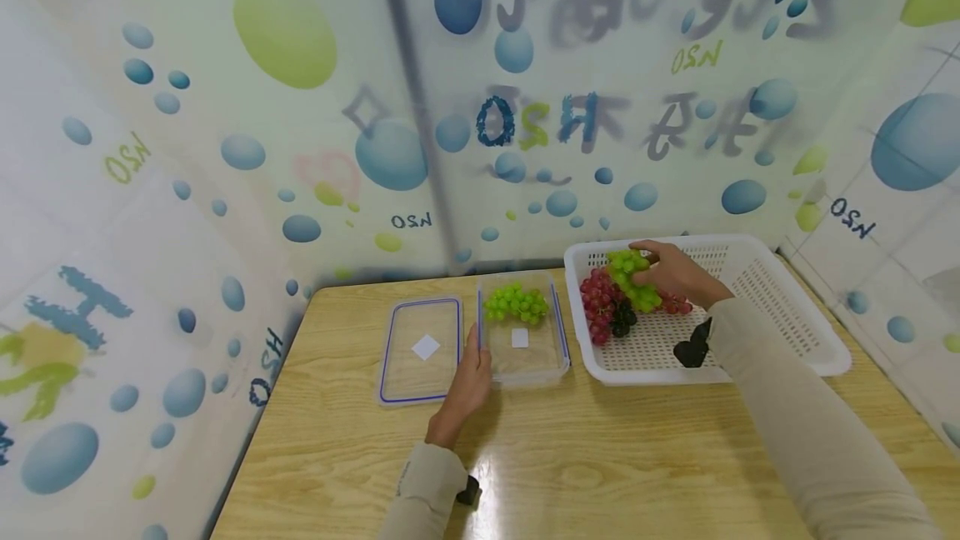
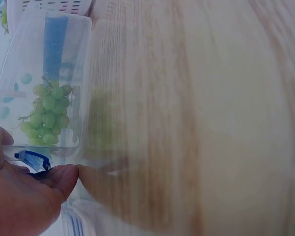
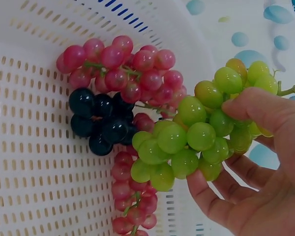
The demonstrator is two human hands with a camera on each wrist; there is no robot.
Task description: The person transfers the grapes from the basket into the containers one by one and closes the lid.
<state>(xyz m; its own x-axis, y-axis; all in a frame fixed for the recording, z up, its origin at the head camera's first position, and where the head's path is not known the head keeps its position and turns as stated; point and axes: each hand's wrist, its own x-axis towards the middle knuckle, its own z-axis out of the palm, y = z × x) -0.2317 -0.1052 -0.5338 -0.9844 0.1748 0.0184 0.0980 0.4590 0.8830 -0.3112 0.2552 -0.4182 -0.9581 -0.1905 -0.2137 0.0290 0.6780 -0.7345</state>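
Observation:
A bunch of green grapes [image 3: 187, 137] is gripped between the thumb and fingers of my right hand [image 1: 675, 275], above the white basket [image 1: 813, 340]. Below it in the basket lie red grapes [image 3: 118, 61] and a small bunch of black grapes [image 3: 105, 120]. My left hand [image 1: 471, 373] rests its fingers along the left side of a clear plastic container [image 1: 543, 361]. Inside that container, toward its back, sits another bunch of green grapes [image 2: 48, 113]. The left wrist view shows the left fingers by a blue-edged clip [image 2: 34, 160] on the container.
A clear lid [image 1: 405, 373] with a blue seal and a white label lies flat left of the container. All of it stands on a wooden table [image 1: 585, 457]. Patterned curtain walls [image 1: 315, 148] rise behind and at both sides, close to the basket's back edge.

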